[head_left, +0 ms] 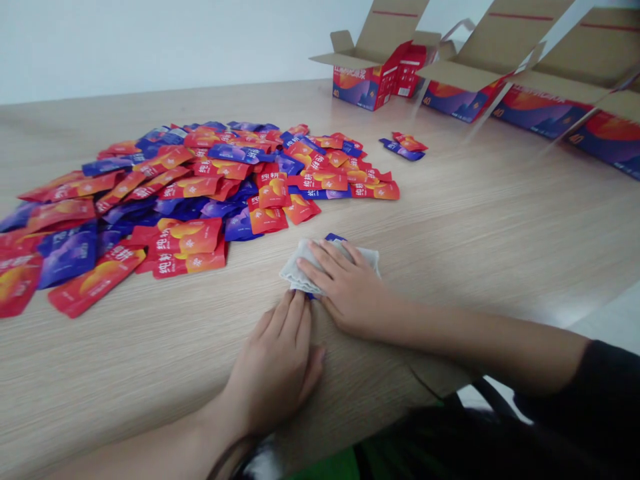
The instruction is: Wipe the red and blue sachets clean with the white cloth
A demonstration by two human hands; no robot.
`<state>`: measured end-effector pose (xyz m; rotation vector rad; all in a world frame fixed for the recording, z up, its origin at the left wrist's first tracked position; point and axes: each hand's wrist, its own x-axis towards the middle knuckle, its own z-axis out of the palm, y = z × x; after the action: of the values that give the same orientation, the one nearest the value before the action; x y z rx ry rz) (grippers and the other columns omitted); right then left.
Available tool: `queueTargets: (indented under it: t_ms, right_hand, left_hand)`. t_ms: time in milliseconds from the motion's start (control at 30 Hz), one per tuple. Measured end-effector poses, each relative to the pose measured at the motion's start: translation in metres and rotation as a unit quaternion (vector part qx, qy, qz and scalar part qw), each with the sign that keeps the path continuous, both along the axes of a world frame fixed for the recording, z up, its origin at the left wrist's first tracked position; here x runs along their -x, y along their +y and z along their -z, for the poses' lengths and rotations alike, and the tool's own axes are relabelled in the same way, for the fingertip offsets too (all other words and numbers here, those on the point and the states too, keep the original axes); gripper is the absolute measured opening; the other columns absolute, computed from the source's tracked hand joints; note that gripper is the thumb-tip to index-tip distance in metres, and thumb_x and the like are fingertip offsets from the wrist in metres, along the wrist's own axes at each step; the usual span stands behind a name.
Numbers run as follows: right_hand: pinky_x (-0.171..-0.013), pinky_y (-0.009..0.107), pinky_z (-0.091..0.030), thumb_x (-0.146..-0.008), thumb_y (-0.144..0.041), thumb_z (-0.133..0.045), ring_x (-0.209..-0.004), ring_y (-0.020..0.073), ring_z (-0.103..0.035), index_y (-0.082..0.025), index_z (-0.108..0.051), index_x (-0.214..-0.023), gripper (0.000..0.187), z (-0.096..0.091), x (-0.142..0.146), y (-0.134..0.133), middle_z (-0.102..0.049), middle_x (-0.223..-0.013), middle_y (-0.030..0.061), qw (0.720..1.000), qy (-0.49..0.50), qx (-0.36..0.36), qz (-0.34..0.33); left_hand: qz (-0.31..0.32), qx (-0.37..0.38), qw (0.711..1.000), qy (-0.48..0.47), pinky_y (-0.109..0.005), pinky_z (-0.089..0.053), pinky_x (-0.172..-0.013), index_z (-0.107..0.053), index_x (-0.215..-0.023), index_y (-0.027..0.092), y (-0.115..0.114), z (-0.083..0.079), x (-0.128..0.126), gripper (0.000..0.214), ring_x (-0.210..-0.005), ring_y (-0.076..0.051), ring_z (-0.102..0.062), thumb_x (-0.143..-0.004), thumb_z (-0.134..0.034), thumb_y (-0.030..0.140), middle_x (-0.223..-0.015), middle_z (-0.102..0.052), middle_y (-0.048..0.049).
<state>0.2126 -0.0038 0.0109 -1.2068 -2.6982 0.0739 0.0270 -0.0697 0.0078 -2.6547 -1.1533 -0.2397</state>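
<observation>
My right hand [345, 283] lies flat, fingers stretched, on a grey-white cloth [305, 263] spread over a blue packet [334, 237] whose corner sticks out at the top. My left hand [277, 360] rests flat on the wooden table [475, 220], its fingertips touching the cloth's near edge. Just beyond lies a wide heap of red-orange and blue-purple sachets [190, 180].
Two loose sachets [404, 147] lie apart at the back. Several open cardboard boxes [380, 67] with red and blue print stand along the far right. The table's near edge runs diagonally at the right, by my dark sleeve [600, 400].
</observation>
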Motion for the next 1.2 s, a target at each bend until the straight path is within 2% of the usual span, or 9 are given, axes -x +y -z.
queueTargets:
  t_ms: [200, 400, 567, 667, 800, 933, 1033, 1100, 1200]
  right_hand:
    - [-0.116, 0.051, -0.021, -0.098, -0.028, -0.037, -0.146, 0.0305, -0.025, -0.014, -0.039, -0.149, 0.053, 0.003, -0.006, 0.016, -0.028, -0.159, 0.0161, 0.994, 0.019, 0.026, 0.105]
    - [-0.119, 0.046, -0.015, -0.095, -0.025, -0.041, -0.146, 0.0271, -0.023, -0.017, -0.043, -0.147, 0.052, 0.002, 0.001, 0.008, -0.031, -0.158, 0.0107, 1.0, 0.015, 0.022, 0.004]
    - [-0.114, 0.05, -0.023, -0.095, -0.025, -0.04, -0.141, 0.0302, -0.032, -0.017, -0.044, -0.146, 0.052, 0.003, -0.004, 0.023, -0.034, -0.156, 0.0129, 0.994, 0.029, 0.015, 0.105]
    - [-0.11, 0.052, -0.026, -0.095, -0.025, -0.041, -0.139, 0.0319, -0.033, -0.017, -0.047, -0.144, 0.05, 0.002, -0.002, 0.021, -0.036, -0.155, 0.0146, 0.996, 0.033, -0.003, 0.078]
    - [-0.108, 0.049, -0.029, -0.095, -0.023, -0.039, -0.135, 0.0273, -0.039, -0.017, -0.051, -0.141, 0.047, 0.001, -0.003, 0.023, -0.042, -0.152, 0.0125, 0.999, 0.038, 0.001, 0.039]
    - [-0.108, 0.048, -0.031, -0.092, -0.021, -0.044, -0.135, 0.0272, -0.041, -0.016, -0.053, -0.139, 0.048, 0.004, -0.015, 0.042, -0.043, -0.151, 0.0126, 0.992, 0.066, 0.004, 0.103]
    - [-0.11, 0.047, -0.033, -0.085, -0.017, -0.051, -0.134, 0.0275, -0.043, -0.013, -0.052, -0.14, 0.055, 0.006, -0.028, 0.06, -0.045, -0.15, 0.0129, 0.988, 0.087, 0.015, 0.124]
    - [-0.11, 0.045, -0.035, -0.08, -0.011, -0.053, -0.133, 0.0266, -0.046, -0.011, -0.053, -0.138, 0.058, 0.005, -0.04, 0.073, -0.05, -0.146, 0.0129, 0.986, 0.096, 0.019, 0.135]
    - [-0.106, 0.042, -0.041, -0.08, -0.005, -0.048, -0.123, 0.025, -0.056, -0.012, -0.061, -0.128, 0.05, -0.004, -0.058, 0.088, -0.062, -0.133, 0.0116, 0.976, 0.125, 0.014, 0.179]
  left_hand:
    - [0.001, -0.003, 1.0, 0.012, -0.043, -0.056, -0.088, -0.058, -0.125, -0.007, 0.0, -0.001, -0.001, 0.055, -0.118, -0.037, -0.061, -0.085, -0.044, 0.027, -0.135, -0.054, -0.0296]
    - [-0.002, -0.012, 1.0, 0.012, -0.043, -0.056, -0.089, -0.059, -0.123, -0.008, -0.001, 0.001, 0.0, 0.055, -0.118, -0.038, -0.061, -0.086, -0.042, 0.029, -0.13, -0.059, -0.03]
    - [0.003, -0.004, 1.0, 0.011, -0.044, -0.056, -0.088, -0.056, -0.127, -0.008, 0.0, 0.001, 0.001, 0.058, -0.12, -0.039, -0.059, -0.084, -0.044, 0.029, -0.138, -0.051, -0.0303]
    - [0.001, -0.004, 1.0, 0.007, -0.044, -0.055, -0.088, -0.057, -0.126, -0.009, -0.001, 0.002, 0.001, 0.057, -0.12, -0.039, -0.059, -0.085, -0.044, 0.029, -0.136, -0.053, -0.0314]
    - [0.009, -0.007, 1.0, 0.005, -0.045, -0.054, -0.088, -0.054, -0.127, -0.01, -0.002, 0.002, 0.002, 0.058, -0.12, -0.04, -0.059, -0.086, -0.044, 0.029, -0.136, -0.052, -0.0331]
    - [0.016, 0.002, 1.0, -0.004, -0.046, -0.052, -0.089, -0.051, -0.131, -0.007, 0.0, 0.002, 0.004, 0.058, -0.123, -0.04, -0.056, -0.087, -0.043, 0.03, -0.138, -0.05, -0.0321]
    - [0.018, 0.009, 1.0, -0.012, -0.045, -0.051, -0.09, -0.05, -0.134, -0.005, 0.002, 0.002, 0.004, 0.059, -0.122, -0.039, -0.057, -0.086, -0.045, 0.031, -0.138, -0.052, -0.0308]
    - [0.016, 0.015, 1.0, -0.014, -0.045, -0.051, -0.09, -0.05, -0.134, -0.003, 0.002, 0.003, 0.005, 0.06, -0.123, -0.038, -0.056, -0.086, -0.046, 0.032, -0.139, -0.052, -0.0295]
    - [0.011, 0.032, 0.999, -0.011, -0.045, -0.05, -0.092, -0.05, -0.135, -0.002, 0.003, 0.004, 0.005, 0.059, -0.125, -0.038, -0.054, -0.086, -0.046, 0.032, -0.14, -0.051, -0.0272]
